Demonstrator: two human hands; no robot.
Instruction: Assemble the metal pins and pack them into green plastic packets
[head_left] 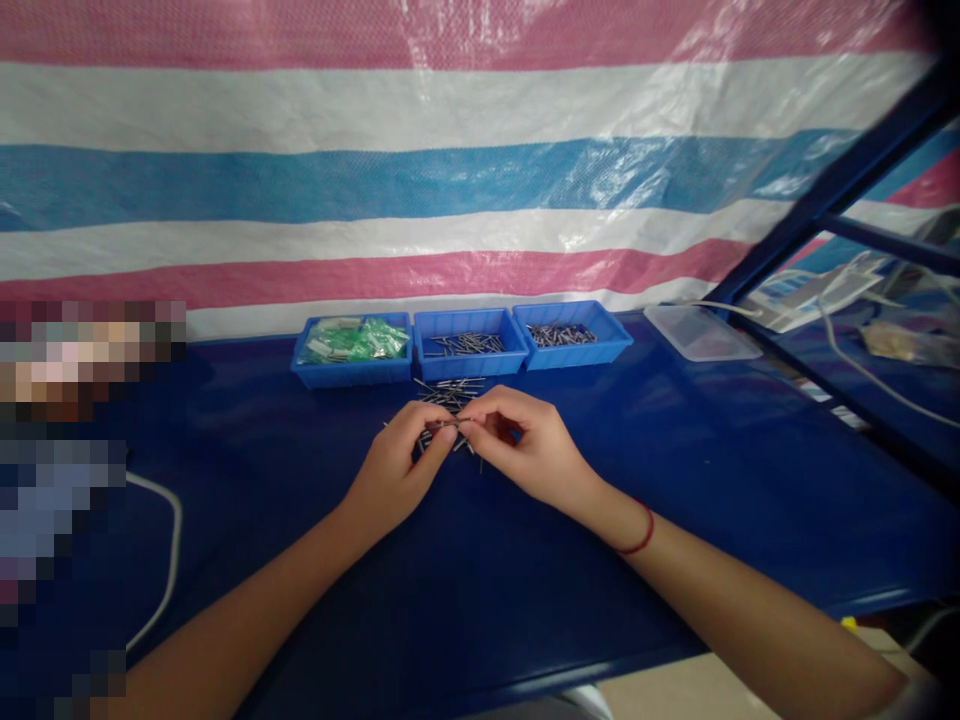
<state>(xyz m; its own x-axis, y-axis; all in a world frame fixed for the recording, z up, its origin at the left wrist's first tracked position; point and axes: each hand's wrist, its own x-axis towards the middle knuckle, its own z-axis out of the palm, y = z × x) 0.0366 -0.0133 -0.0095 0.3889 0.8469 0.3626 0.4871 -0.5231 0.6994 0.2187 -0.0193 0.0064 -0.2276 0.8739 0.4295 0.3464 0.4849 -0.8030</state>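
My left hand [399, 452] and my right hand [534, 440] meet over the blue table, thumbs and fingertips pinched close together. Between them is a small, thin metal pin [441, 425], mostly covered by the fingers; its exact kind is too small to make out. Both hands grip it, one at each end. Just behind and below the fingers lies a loose pile of thin metal pins [450, 390] on the table. A red cord circles my right wrist.
Three blue bins stand in a row at the back: one with green plastic packets [360, 340], a middle bin [471, 363] and a right bin [581, 355] with metal pins. A clear plastic lid [701, 333], a white cable [177, 530] and a blue metal frame [795, 240] are around.
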